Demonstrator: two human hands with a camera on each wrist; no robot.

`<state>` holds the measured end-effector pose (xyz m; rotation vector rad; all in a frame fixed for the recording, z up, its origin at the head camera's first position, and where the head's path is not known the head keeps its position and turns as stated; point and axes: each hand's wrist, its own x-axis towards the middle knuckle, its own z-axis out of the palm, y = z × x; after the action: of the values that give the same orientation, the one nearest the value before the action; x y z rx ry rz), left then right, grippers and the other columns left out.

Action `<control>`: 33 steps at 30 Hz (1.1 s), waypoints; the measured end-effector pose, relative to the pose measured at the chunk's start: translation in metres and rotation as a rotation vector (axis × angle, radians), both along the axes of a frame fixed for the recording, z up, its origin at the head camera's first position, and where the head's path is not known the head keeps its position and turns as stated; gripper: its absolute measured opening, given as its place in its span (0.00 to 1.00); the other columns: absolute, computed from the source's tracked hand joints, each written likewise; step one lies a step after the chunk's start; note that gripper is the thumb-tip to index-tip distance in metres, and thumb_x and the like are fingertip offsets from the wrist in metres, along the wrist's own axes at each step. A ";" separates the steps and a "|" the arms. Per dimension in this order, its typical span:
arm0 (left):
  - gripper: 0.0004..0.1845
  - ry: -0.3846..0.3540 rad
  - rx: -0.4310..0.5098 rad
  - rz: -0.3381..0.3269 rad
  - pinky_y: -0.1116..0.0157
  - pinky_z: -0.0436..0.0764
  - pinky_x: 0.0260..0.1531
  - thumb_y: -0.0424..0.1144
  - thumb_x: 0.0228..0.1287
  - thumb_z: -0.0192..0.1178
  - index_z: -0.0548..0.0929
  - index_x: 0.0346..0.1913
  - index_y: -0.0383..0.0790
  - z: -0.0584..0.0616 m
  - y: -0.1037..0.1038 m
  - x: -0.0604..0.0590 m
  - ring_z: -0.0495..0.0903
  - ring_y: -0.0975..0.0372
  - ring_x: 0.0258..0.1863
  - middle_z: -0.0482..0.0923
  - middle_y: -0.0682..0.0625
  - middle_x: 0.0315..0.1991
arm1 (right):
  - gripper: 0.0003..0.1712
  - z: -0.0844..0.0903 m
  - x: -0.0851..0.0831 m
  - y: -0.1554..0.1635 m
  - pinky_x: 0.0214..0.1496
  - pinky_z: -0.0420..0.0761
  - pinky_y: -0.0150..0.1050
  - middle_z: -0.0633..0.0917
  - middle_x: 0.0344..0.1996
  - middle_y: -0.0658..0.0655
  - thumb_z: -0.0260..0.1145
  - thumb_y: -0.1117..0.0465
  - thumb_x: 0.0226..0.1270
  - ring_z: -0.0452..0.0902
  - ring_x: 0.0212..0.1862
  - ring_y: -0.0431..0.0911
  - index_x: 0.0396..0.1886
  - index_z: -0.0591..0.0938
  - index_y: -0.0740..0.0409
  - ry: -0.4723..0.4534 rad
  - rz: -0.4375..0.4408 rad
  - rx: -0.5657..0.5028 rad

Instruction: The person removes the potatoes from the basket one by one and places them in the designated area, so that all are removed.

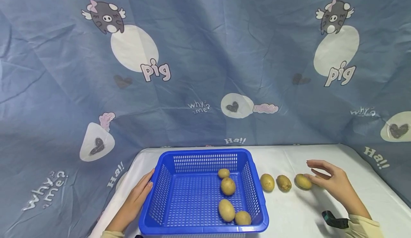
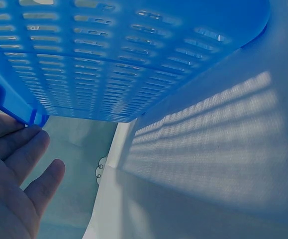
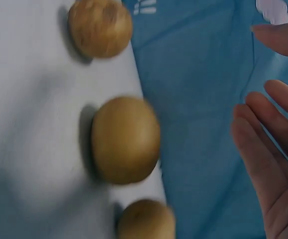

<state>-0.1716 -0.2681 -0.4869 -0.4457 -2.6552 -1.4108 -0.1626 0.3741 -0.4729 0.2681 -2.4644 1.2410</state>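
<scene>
My left hand rests against the left rim of a blue plastic basket. In the left wrist view its fingertips touch the basket's rim, and the fingers look fairly straight. On the right side of the basket's floor lie several potatoes. To the right of the basket, three more potatoes sit in a row on the white cloth: one by the wall, a browner one and a yellow one. My right hand is beside the yellow potato, thumb and fingers spread apart, holding nothing.
A white cloth covers the table. Behind it hangs a blue curtain printed with pigs and words. A black strap is on my right wrist.
</scene>
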 end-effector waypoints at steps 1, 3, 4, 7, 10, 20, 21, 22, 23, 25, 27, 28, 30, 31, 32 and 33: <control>0.28 0.001 0.000 -0.001 0.89 0.54 0.64 0.46 0.86 0.42 0.60 0.82 0.44 0.000 0.000 0.000 0.59 0.55 0.79 0.61 0.39 0.80 | 0.26 0.002 -0.001 -0.004 0.52 0.83 0.20 0.84 0.49 0.29 0.78 0.65 0.62 0.78 0.52 0.20 0.59 0.82 0.64 0.011 0.012 0.009; 0.28 0.003 0.001 -0.002 0.88 0.54 0.64 0.46 0.86 0.42 0.60 0.82 0.44 0.000 0.000 0.000 0.59 0.55 0.79 0.61 0.39 0.80 | 0.26 0.005 -0.003 -0.012 0.53 0.83 0.22 0.83 0.50 0.29 0.78 0.65 0.61 0.79 0.53 0.21 0.59 0.83 0.62 0.020 0.045 0.017; 0.28 0.004 0.001 -0.002 0.88 0.54 0.64 0.46 0.86 0.42 0.60 0.82 0.44 -0.001 0.000 0.000 0.59 0.55 0.79 0.61 0.39 0.80 | 0.27 0.007 -0.004 -0.015 0.53 0.83 0.22 0.83 0.50 0.30 0.79 0.66 0.60 0.79 0.53 0.22 0.59 0.82 0.62 0.022 0.061 0.019; 0.28 0.002 0.001 0.000 0.88 0.54 0.64 0.46 0.86 0.42 0.60 0.82 0.44 -0.001 -0.001 0.001 0.59 0.57 0.79 0.61 0.40 0.80 | 0.28 0.012 -0.006 -0.026 0.54 0.84 0.24 0.83 0.50 0.30 0.79 0.67 0.59 0.80 0.54 0.23 0.59 0.82 0.61 0.028 0.103 0.013; 0.28 -0.002 -0.005 0.005 0.88 0.54 0.64 0.46 0.86 0.42 0.60 0.81 0.44 0.000 -0.001 0.001 0.59 0.52 0.79 0.61 0.40 0.80 | 0.28 0.016 -0.007 -0.036 0.55 0.84 0.24 0.84 0.50 0.33 0.79 0.67 0.58 0.80 0.54 0.23 0.59 0.83 0.61 0.033 0.134 0.015; 0.29 -0.008 0.007 -0.009 0.89 0.52 0.63 0.46 0.86 0.42 0.59 0.82 0.42 0.003 -0.001 -0.001 0.57 0.38 0.78 0.60 0.39 0.80 | 0.25 0.026 -0.012 -0.061 0.55 0.86 0.28 0.86 0.52 0.39 0.81 0.65 0.57 0.80 0.56 0.25 0.55 0.84 0.60 0.024 0.204 0.030; 0.29 -0.009 0.006 -0.008 0.90 0.52 0.63 0.46 0.86 0.41 0.59 0.82 0.42 0.003 -0.001 -0.001 0.56 0.38 0.78 0.60 0.39 0.80 | 0.25 0.027 -0.012 -0.063 0.55 0.86 0.29 0.86 0.52 0.41 0.81 0.65 0.57 0.80 0.56 0.25 0.55 0.84 0.59 0.025 0.208 0.037; 0.29 -0.010 0.006 -0.009 0.90 0.52 0.63 0.46 0.86 0.41 0.59 0.82 0.42 0.003 -0.001 -0.001 0.56 0.38 0.78 0.60 0.39 0.80 | 0.25 0.027 -0.013 -0.065 0.55 0.86 0.29 0.87 0.52 0.44 0.82 0.64 0.56 0.80 0.56 0.25 0.54 0.85 0.59 0.026 0.212 0.044; 0.29 -0.011 0.005 -0.009 0.90 0.52 0.63 0.47 0.86 0.41 0.59 0.82 0.42 0.003 -0.001 -0.001 0.56 0.38 0.78 0.60 0.39 0.80 | 0.25 0.028 -0.014 -0.067 0.55 0.86 0.30 0.87 0.52 0.47 0.82 0.63 0.56 0.80 0.56 0.25 0.54 0.85 0.58 0.026 0.217 0.050; 0.29 -0.009 0.002 -0.007 0.90 0.52 0.63 0.47 0.86 0.41 0.59 0.82 0.43 0.003 -0.001 -0.002 0.57 0.38 0.78 0.60 0.39 0.80 | 0.25 0.029 -0.015 -0.071 0.55 0.86 0.31 0.87 0.53 0.52 0.82 0.63 0.55 0.80 0.56 0.25 0.53 0.85 0.57 0.019 0.232 0.054; 0.29 -0.008 0.002 -0.006 0.90 0.52 0.63 0.47 0.86 0.41 0.59 0.82 0.43 0.003 -0.001 -0.002 0.57 0.39 0.78 0.60 0.39 0.80 | 0.25 0.030 -0.016 -0.074 0.55 0.87 0.32 0.87 0.53 0.57 0.82 0.62 0.56 0.81 0.56 0.27 0.54 0.85 0.55 0.008 0.256 0.056; 0.28 -0.006 0.001 -0.004 0.90 0.52 0.63 0.47 0.86 0.42 0.59 0.82 0.43 0.002 0.000 -0.002 0.57 0.39 0.78 0.60 0.39 0.80 | 0.25 0.031 -0.016 -0.076 0.55 0.87 0.33 0.87 0.53 0.57 0.82 0.63 0.56 0.81 0.56 0.28 0.54 0.85 0.54 0.006 0.271 0.054; 0.28 -0.002 0.002 -0.001 0.90 0.52 0.63 0.46 0.86 0.42 0.60 0.82 0.43 0.001 0.000 -0.002 0.58 0.39 0.78 0.61 0.39 0.80 | 0.25 0.033 -0.016 -0.080 0.55 0.87 0.34 0.87 0.53 0.57 0.82 0.64 0.55 0.82 0.56 0.30 0.54 0.85 0.55 0.004 0.301 0.056; 0.28 -0.003 0.002 -0.001 0.90 0.52 0.63 0.46 0.86 0.42 0.60 0.82 0.43 0.001 0.000 -0.001 0.58 0.40 0.78 0.61 0.39 0.80 | 0.25 0.034 -0.016 -0.082 0.55 0.88 0.35 0.88 0.53 0.57 0.82 0.64 0.55 0.82 0.55 0.31 0.54 0.85 0.55 0.003 0.313 0.061; 0.28 -0.004 0.001 0.002 0.90 0.52 0.63 0.46 0.86 0.42 0.60 0.81 0.43 0.001 0.000 -0.001 0.58 0.40 0.78 0.61 0.39 0.80 | 0.26 0.035 -0.016 -0.084 0.55 0.88 0.36 0.88 0.53 0.57 0.82 0.64 0.55 0.83 0.55 0.33 0.54 0.85 0.56 0.003 0.327 0.067; 0.28 -0.006 0.001 0.003 0.90 0.52 0.63 0.46 0.86 0.42 0.60 0.81 0.43 0.001 0.000 -0.001 0.58 0.39 0.78 0.61 0.39 0.80 | 0.26 0.037 -0.016 -0.086 0.55 0.88 0.36 0.88 0.53 0.57 0.82 0.64 0.55 0.83 0.55 0.34 0.54 0.85 0.56 0.004 0.339 0.075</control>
<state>-0.1723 -0.2684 -0.4862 -0.4385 -2.6588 -1.4142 -0.1789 0.2880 -0.4363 0.7335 -2.5367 1.2729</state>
